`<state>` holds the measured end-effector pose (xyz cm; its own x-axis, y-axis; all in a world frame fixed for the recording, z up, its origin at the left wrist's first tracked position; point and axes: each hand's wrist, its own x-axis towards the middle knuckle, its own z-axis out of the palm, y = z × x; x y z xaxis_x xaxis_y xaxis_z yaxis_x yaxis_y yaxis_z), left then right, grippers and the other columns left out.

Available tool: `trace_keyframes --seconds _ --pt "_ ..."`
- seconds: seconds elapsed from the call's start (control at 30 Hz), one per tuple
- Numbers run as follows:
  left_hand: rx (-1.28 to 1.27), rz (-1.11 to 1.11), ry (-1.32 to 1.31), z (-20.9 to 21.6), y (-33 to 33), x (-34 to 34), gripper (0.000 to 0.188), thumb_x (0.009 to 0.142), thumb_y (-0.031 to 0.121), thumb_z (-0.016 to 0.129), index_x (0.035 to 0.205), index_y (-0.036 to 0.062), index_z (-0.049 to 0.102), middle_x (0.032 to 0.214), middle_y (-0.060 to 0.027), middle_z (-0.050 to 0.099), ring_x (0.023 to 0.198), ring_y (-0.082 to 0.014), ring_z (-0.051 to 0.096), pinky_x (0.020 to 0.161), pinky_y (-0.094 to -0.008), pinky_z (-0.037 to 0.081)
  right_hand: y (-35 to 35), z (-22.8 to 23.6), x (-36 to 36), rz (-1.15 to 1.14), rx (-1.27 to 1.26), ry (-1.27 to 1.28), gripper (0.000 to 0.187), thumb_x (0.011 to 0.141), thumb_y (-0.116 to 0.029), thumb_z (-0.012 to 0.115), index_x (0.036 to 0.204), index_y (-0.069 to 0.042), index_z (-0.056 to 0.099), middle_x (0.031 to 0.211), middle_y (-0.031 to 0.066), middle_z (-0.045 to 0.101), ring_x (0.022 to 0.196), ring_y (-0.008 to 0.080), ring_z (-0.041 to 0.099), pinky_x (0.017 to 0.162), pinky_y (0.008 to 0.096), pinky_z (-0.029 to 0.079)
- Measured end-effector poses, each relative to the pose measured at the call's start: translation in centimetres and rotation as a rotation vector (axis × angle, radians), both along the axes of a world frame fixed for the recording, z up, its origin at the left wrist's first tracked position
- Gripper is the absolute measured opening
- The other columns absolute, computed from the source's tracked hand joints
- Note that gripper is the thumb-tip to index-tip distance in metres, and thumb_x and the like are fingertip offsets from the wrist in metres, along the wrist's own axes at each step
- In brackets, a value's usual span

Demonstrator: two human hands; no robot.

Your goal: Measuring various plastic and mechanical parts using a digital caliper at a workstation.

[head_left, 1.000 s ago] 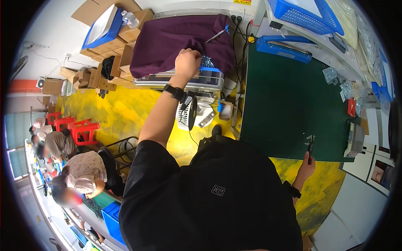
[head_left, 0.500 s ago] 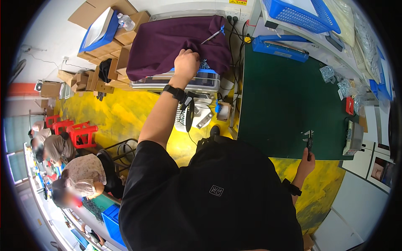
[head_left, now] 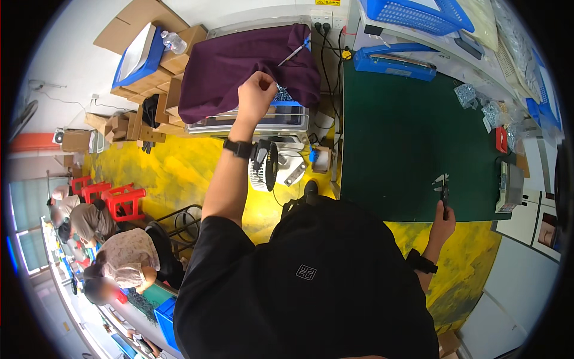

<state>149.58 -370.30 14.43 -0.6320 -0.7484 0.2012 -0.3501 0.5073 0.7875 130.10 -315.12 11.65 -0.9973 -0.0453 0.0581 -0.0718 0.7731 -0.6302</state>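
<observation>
- At eleven o'clock in the view, a purple cloth (head_left: pixel 230 69) lies draped over a clear-sided case; it looks soft, light and limp, so a pinch at a folded edge should be enough.
- Just below the cloth's middle, the left hand (head_left: pixel 256 96) is at its near edge. Its fingers are curled, thumb and forefinger tips close together; whether a bit of cloth or a small piece sits between them, I cannot tell.
- Right beside those fingertips, toward three o'clock from them, a heap of small shiny parts (head_left: pixel 283 94) shows from under the cloth on a blue tray (head_left: pixel 287 103). Each probably is light, hard and slippery, best picked singly by fingertips.
- At three o'clock, a dark caliper (head_left: pixel 444 192) points toward twelve above the green worktop (head_left: pixel 400 137). It seems stiff and fairly light, its thin tips easily knocked; the body is the place to grip.
- Below it, near half past three, the right hand (head_left: pixel 443 224) has its fingers closed round the caliper's lower end.
</observation>
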Motion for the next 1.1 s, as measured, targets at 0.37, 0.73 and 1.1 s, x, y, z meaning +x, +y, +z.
trace_keyframes --seconds 0.37,0.73,1.1 --pt "1.136 -0.588 0.644 2.9 17.6 -3.1 0.011 0.096 -0.001 0.058 0.106 0.0014 0.06 0.102 -0.0135 0.07 0.09 -0.019 0.068 0.082 -0.0268 0.053 -10.0 8.4 -0.2 0.429 -0.254 -0.087 0.027 0.087 -0.024 0.075 0.091 0.001 0.065 0.067 -0.001 0.051 0.061 0.0061 0.044 0.055 0.0231 0.036" --pt "1.045 -0.678 0.616 3.4 22.5 -4.0 0.016 0.095 -0.005 0.057 0.106 0.0048 0.05 0.103 -0.0132 0.069 0.093 -0.0203 0.069 0.085 -0.0304 0.053 -13.6 12.8 2.3 0.788 -0.211 0.078 0.026 0.084 -0.022 0.074 0.094 0.0 0.065 0.073 0.0054 0.06 0.06 0.0108 0.051 0.055 0.024 0.039" --pt "0.929 -0.705 0.63 3.0 22.8 -4.2 0.019 0.096 -0.007 0.054 0.106 0.0067 0.045 0.104 -0.0151 0.069 0.098 -0.0225 0.069 0.085 -0.0311 0.053 -13.3 13.5 2.2 0.805 -0.049 0.216 0.029 0.082 -0.028 0.077 0.085 -0.002 0.064 0.069 0.0054 0.059 0.053 0.0147 0.051 0.05 0.0266 0.039"
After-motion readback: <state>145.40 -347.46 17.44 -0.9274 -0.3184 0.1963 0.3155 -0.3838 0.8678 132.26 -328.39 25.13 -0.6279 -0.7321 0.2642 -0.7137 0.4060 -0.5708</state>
